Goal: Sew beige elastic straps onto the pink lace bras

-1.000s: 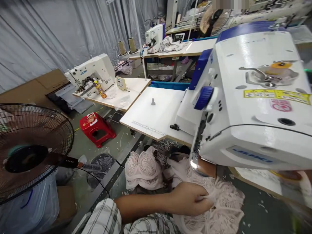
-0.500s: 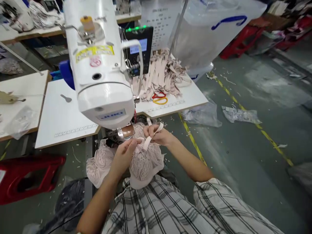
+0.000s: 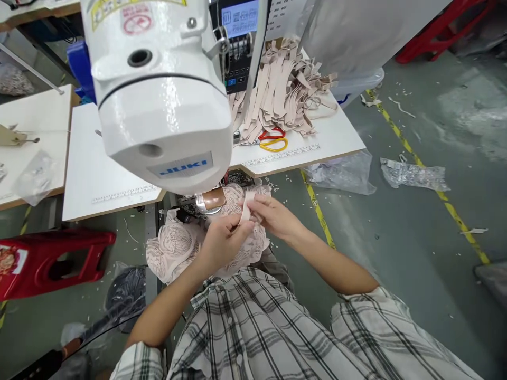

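Note:
A pale pink lace bra (image 3: pixel 174 245) hangs over the front of the white sewing machine (image 3: pixel 166 121), its cups spread below the needle area. My left hand (image 3: pixel 226 240) pinches the lower end of a pale pink strap (image 3: pixel 246 207), fingers closed. On the strap's other side my right hand (image 3: pixel 273 214) grips its upper part between thumb and fingers. Both hands are close together, just right of the machine's presser area (image 3: pixel 212 201). Where the strap joins the bra is hidden behind the fingers.
Many cut pink straps (image 3: pixel 281 89) are heaped right of the machine. Scissors with red and yellow handles (image 3: pixel 273 143) lie before them on the white table (image 3: pixel 340 145). A red stool (image 3: pixel 79 258) stands at left. Plastic bags (image 3: pixel 344 174) lie on the floor at right.
The view has moved closer to the machine. The strap was looped over the right fingers; now it runs short between both hands. The left hand has come up beside the right.

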### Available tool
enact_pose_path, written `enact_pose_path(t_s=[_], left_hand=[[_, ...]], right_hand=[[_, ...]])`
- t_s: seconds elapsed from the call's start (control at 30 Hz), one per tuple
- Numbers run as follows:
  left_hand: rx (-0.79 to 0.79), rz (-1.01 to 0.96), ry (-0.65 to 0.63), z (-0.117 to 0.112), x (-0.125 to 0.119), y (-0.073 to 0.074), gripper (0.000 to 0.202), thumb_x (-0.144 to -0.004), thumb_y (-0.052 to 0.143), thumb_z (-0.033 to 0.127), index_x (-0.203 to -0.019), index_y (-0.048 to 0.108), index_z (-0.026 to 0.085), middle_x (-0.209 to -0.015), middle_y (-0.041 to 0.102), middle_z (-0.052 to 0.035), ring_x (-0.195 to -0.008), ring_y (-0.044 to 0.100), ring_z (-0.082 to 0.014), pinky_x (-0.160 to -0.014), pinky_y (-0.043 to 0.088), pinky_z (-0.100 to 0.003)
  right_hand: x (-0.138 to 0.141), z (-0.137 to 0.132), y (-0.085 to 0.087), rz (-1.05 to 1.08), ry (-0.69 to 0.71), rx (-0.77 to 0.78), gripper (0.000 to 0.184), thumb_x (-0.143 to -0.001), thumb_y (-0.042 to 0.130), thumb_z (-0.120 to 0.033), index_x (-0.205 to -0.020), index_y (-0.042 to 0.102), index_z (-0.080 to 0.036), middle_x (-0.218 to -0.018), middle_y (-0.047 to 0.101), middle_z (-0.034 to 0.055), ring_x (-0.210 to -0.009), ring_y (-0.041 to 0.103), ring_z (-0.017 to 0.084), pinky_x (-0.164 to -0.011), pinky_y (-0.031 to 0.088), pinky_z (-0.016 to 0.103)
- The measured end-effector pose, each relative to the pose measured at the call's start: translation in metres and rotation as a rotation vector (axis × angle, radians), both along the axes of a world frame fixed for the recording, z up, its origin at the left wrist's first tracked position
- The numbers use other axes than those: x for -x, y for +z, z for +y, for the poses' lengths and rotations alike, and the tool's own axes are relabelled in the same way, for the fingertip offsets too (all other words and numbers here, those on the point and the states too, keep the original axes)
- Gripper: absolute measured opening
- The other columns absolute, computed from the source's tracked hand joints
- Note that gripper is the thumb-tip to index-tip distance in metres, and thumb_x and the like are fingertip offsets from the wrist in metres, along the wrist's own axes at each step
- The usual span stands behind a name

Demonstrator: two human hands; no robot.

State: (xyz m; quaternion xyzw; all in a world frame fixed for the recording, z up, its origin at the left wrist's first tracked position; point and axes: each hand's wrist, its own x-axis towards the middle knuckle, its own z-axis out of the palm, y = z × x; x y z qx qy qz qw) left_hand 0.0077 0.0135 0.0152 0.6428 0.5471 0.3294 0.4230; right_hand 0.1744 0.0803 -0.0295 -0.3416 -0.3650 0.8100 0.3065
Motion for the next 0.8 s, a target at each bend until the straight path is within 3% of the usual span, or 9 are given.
enact_pose_path(t_s=[0.1,0.2,0.27,0.37,0.5,0.6,0.7,0.8], left_hand=[[-0.382,0.242,0.07,0.003,0.015,-0.01,0.028,-0.1,0.049,0.028,-0.113,0.072,0.019,-0.09,0.075,-0.005,-0.079,0.068,-0.0144,-0.068,0.051,-0.022],[-0.551,0.511,0.266,0.005,0.033,-0.018,0.031,-0.1,0.047,0.022,-0.122,0.068,0.02,-0.106,0.072,-0.0095,-0.094,0.067,-0.0162,-0.074,0.05,-0.023],[-0.497,0.618,0.358,0.004,0.04,-0.019,0.03,-0.1,0.049,0.024,-0.122,0.069,0.02,-0.109,0.068,-0.0113,-0.093,0.066,-0.0169,-0.074,0.05,-0.024],[-0.385,0.646,0.371,0.002,0.045,-0.013,0.031,-0.099,0.051,0.03,-0.12,0.071,0.02,-0.093,0.065,-0.0084,-0.078,0.062,-0.0154,-0.067,0.047,-0.024],[-0.18,0.541,0.261,0.001,0.057,-0.005,0.035,-0.099,0.05,0.034,-0.129,0.065,0.026,-0.086,0.07,-0.0031,-0.068,0.062,-0.013,-0.063,0.044,-0.022],[-0.054,0.502,0.129,0.003,0.068,-0.004,0.041,-0.099,0.048,0.036,-0.138,0.057,0.025,-0.071,0.069,0.0012,-0.052,0.055,-0.0108,-0.055,0.039,-0.021],[-0.042,0.596,0.067,0.005,0.068,-0.001,0.045,-0.098,0.043,0.032,-0.14,0.054,0.021,-0.057,0.06,0.0034,-0.046,0.05,-0.012,-0.051,0.033,-0.023],[-0.061,0.711,0.094,0.006,0.06,0.008,0.046,-0.098,0.042,0.031,-0.141,0.055,0.02,-0.049,0.053,0.0041,-0.041,0.044,-0.0134,-0.048,0.028,-0.025]], right_hand=[[0.01,0.026,0.009,-0.046,-0.194,-0.114,0.033,-0.08,0.074,-0.049,-0.092,0.074,-0.018,-0.059,0.051,-0.0047,-0.053,0.045,0.006,-0.05,0.036,0.018],[0.019,0.048,0.012,-0.135,-0.157,-0.278,0.03,-0.081,0.073,-0.047,-0.085,0.072,-0.017,-0.061,0.057,-0.0023,-0.055,0.05,0.007,-0.052,0.039,0.019],[0.026,0.056,0.012,-0.196,-0.088,-0.366,0.03,-0.081,0.073,-0.047,-0.083,0.07,-0.017,-0.065,0.061,-0.0008,-0.06,0.055,0.01,-0.056,0.044,0.021],[0.036,0.063,0.013,-0.282,-0.067,-0.501,0.026,-0.081,0.072,-0.043,-0.082,0.065,-0.018,-0.068,0.061,-0.0018,-0.061,0.056,0.011,-0.058,0.045,0.023],[0.049,0.071,0.016,-0.456,-0.102,-0.799,0.019,-0.084,0.066,-0.035,-0.076,0.06,-0.019,-0.072,0.061,-0.001,-0.069,0.057,0.013,-0.064,0.045,0.026],[0.058,0.078,0.016,-0.485,-0.142,-0.984,0.016,-0.084,0.064,-0.034,-0.081,0.062,-0.019,-0.088,0.065,0.0034,-0.083,0.06,0.018,-0.073,0.048,0.031],[0.065,0.083,0.015,-0.485,-0.143,-1.081,0.011,-0.083,0.062,-0.03,-0.082,0.06,-0.019,-0.102,0.065,0.0071,-0.092,0.061,0.021,-0.079,0.05,0.035],[0.068,0.086,0.014,-0.49,-0.113,-1.104,0.007,-0.083,0.059,-0.026,-0.081,0.058,-0.019,-0.107,0.063,0.0076,-0.091,0.061,0.021,-0.082,0.051,0.038]])
